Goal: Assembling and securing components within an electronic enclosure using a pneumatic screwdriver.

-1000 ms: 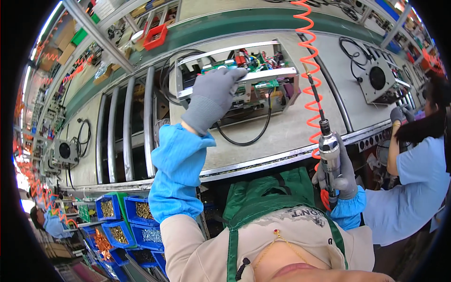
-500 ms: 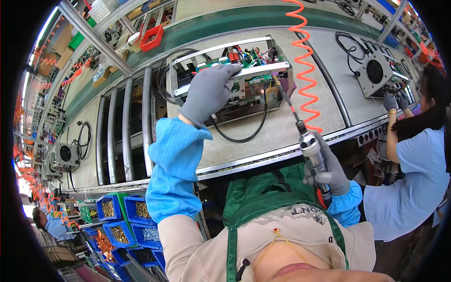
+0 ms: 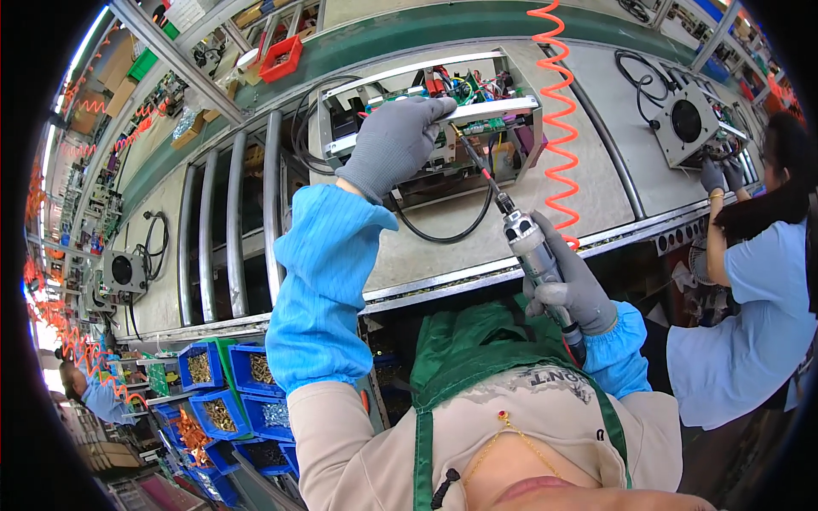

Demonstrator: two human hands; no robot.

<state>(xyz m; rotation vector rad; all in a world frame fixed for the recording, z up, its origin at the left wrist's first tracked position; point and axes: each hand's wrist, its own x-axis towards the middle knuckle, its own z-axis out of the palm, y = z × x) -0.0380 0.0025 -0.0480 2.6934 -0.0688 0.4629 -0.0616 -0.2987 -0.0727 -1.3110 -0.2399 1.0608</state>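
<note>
A pneumatic screwdriver [image 3: 530,245] is gripped in my grey-gloved right hand [image 3: 575,285]. Its long thin bit slants up and left to the front bar of a metal chassis [image 3: 494,106]; the tip is near the bar's lower edge. Inside the chassis are green circuit boards, coloured wires and red parts. My left hand [image 3: 396,145], also gloved in grey, lies over the same bar, its fingers together and curled onto it. Its fingertips are just above the bit's tip. Whether they also pinch a small part is hidden. A black cable [image 3: 443,240] loops below the chassis.
An orange coiled hose [image 3: 558,128] hangs right of the chassis. Metal rollers [image 3: 232,230] lie to the left. Blue bins [image 3: 220,413] of small fasteners stand lower left. A red bin [image 3: 281,58] sits beyond. At right, a co-worker [image 3: 750,281] handles another unit [image 3: 682,128].
The screwdriver and my right hand have moved left, and the bit's tip has shifted left along the bar. My left hand has slid slightly right and up. The chassis appears slightly further right.
</note>
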